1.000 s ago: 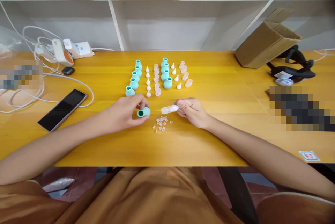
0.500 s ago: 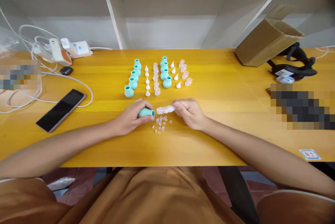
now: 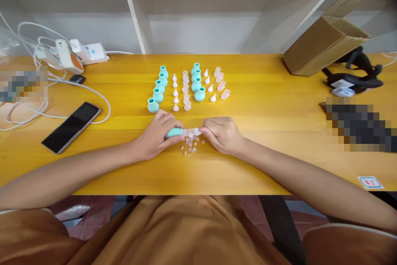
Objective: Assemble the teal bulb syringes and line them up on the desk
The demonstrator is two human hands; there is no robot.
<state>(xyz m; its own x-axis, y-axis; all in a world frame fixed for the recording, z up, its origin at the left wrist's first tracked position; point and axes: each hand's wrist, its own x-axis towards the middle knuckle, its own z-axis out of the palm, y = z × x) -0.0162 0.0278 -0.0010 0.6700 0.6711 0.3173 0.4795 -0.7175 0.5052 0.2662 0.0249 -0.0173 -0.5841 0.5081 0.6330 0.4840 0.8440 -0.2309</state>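
Observation:
My left hand (image 3: 158,133) grips a teal rubber bulb (image 3: 173,132) lying sideways, its mouth to the right. My right hand (image 3: 221,133) pinches a clear plastic tip (image 3: 191,132), and its end meets the bulb's mouth. Just below the hands lies a scatter of several tiny pale rings (image 3: 191,145) on the yellow table (image 3: 263,132). Behind the hands stand rows of teal bulbs (image 3: 158,91), white nozzles (image 3: 175,93) and clear tips (image 3: 186,89), with a second group of bulbs (image 3: 196,85) to the right.
A black phone (image 3: 72,126) lies at the left beside white cables (image 3: 46,99) and a power strip (image 3: 71,55). A cardboard box (image 3: 325,44) and a black headset (image 3: 356,77) sit at the right. A small card (image 3: 370,182) lies near the front edge.
My hands have come together: the bulb turned its mouth to the right and the clear tip moved left until it touches the bulb. The camera tipped slightly down.

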